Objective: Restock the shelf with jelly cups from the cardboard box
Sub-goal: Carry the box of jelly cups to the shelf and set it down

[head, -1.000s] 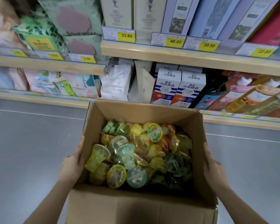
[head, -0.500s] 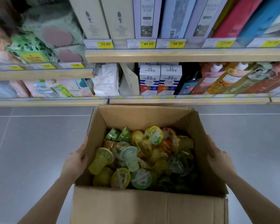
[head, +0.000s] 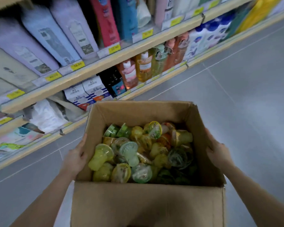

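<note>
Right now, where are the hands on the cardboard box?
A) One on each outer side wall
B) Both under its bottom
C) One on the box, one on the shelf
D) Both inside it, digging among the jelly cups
A: the left hand grips the cardboard box at its left wall, the right hand presses the right wall, and neither touches the jelly cups.
</note>
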Demonstrator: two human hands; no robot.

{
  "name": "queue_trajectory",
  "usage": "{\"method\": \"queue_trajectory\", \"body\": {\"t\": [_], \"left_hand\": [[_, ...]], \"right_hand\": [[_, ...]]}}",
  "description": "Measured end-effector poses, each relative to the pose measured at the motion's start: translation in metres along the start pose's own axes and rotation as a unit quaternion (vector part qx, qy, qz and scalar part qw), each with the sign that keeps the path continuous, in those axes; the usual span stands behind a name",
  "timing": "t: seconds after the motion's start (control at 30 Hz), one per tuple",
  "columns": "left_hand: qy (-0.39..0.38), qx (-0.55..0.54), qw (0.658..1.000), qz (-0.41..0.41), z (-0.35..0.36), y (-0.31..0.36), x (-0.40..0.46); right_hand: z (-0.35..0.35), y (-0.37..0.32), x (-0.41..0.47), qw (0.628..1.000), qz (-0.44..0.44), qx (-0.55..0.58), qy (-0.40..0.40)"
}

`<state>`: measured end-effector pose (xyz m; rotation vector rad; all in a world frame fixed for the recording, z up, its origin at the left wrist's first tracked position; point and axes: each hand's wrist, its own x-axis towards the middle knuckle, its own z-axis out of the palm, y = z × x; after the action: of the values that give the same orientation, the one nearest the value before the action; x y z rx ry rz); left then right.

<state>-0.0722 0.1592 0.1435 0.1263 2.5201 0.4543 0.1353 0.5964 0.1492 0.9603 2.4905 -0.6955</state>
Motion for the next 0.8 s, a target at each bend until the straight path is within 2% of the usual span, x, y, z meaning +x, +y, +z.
{"method": "queue_trajectory", "body": {"t": [0.2,0.4,0.53,0.63,0.8], "left_hand": [[-0.013,0.047,0.994,0.100,0.010,0.126,0.050],[-0.007,0.079,0.977,0.200,0.037,0.273,0.083],[-0.038,0.099,0.955,0.277,0.061,0.363,0.113],[-0.063,0.073,0.948,0.303,0.080,0.443,0.116],[-0.115,0.104,0.912,0.380,0.116,0.568,0.150]], "right_hand": [[-0.035,0.081,-0.001,0.992,0.076,0.072,0.069],[-0.088,0.173,0.004,0.978,0.146,0.121,0.092],[-0.129,0.226,0.003,0.963,0.199,0.140,0.112],[-0.152,0.264,-0.001,0.949,0.241,0.150,0.139],[-0.175,0.314,-0.003,0.916,0.316,0.171,0.178]]}}
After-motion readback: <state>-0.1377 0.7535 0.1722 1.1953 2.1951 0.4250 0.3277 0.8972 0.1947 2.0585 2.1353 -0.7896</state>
